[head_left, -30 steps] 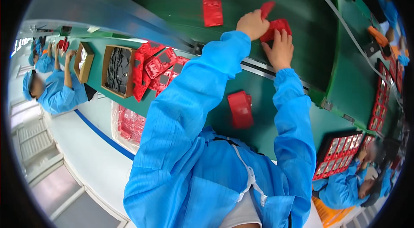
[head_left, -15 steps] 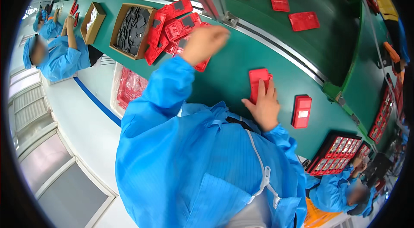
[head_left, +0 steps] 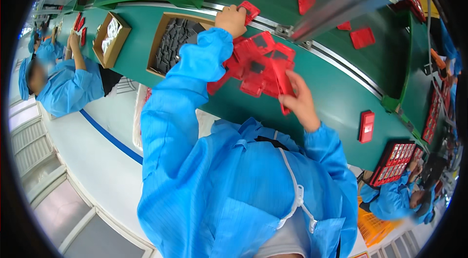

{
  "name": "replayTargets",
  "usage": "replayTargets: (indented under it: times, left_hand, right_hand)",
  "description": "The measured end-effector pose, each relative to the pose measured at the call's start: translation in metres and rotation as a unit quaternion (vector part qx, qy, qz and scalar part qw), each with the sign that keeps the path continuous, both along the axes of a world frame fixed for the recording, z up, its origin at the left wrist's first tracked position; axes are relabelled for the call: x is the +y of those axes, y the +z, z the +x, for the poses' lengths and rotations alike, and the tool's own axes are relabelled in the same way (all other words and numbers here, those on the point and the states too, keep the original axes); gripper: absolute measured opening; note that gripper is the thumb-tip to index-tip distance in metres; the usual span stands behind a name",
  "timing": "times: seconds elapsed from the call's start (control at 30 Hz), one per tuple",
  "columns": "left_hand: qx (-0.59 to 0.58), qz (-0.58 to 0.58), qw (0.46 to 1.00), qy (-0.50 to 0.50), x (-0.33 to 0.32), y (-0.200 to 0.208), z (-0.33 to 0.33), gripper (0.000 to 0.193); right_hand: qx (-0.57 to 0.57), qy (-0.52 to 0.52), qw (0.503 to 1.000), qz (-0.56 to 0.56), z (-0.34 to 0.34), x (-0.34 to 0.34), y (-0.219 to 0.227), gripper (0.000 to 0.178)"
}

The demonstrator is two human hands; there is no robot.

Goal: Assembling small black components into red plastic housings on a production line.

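My right hand (head_left: 301,104) grips a long red plastic casing (head_left: 281,80) by its edge, fingers behind it and thumb on the near side. The casing is tilted up above the table, and motion blurs it a little. My left hand (head_left: 231,20) reaches to the far side, closed on the edge of a red plastic cover (head_left: 250,10) by the metal rail. Between the hands lies a heap of red plastic covers (head_left: 251,89), some with dark panels. To the left of the heap, a cardboard box (head_left: 154,46) holds many dark grey flat parts (head_left: 170,43).
A red casing with a pale label (head_left: 366,126) lies on the green table (head_left: 336,107) at right. Beyond the metal rail (head_left: 351,72), red covers (head_left: 362,38) lie on a green surface. A metal post (head_left: 351,4) rises there. Co-workers (head_left: 73,82) sit left and lower right.
My right hand has lifted the red casing off the table and brought it left beside the heap. My left hand has moved from over the heap to the cover by the rail. The view has shifted.
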State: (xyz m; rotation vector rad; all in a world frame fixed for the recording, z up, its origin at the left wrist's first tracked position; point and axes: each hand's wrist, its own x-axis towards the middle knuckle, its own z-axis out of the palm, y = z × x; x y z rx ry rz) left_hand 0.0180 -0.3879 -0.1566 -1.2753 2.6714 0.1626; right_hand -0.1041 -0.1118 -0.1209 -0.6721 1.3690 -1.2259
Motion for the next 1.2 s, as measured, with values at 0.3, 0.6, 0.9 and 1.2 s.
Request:
replayTargets:
  times: [0.3, 0.6, 0.9, 1.2]
  left_hand:
    - [0.151, 0.028, 0.985, 0.076, -0.022, 0.007, -0.001, 0.052]
    - [0.238, 0.012, 0.959, 0.155, -0.074, 0.025, 0.033, 0.046]
    - [0.405, 0.017, 0.876, 0.261, -0.044, 0.071, 0.174, 0.043]
    - [0.415, -0.126, 0.891, 0.137, -0.200, -0.025, 0.249, 0.045]
  right_hand:
    - [-0.222, -0.257, 0.935, -0.106, -0.016, -0.307, -0.040, 0.032]
    - [-0.202, -0.296, 0.930, -0.085, -0.042, -0.322, -0.064, 0.033]
    - [0.134, -0.259, 0.953, 0.077, -0.054, -0.318, -0.086, 0.045]
    - [0.166, -0.216, 0.960, 0.068, -0.037, -0.313, -0.091, 0.039]
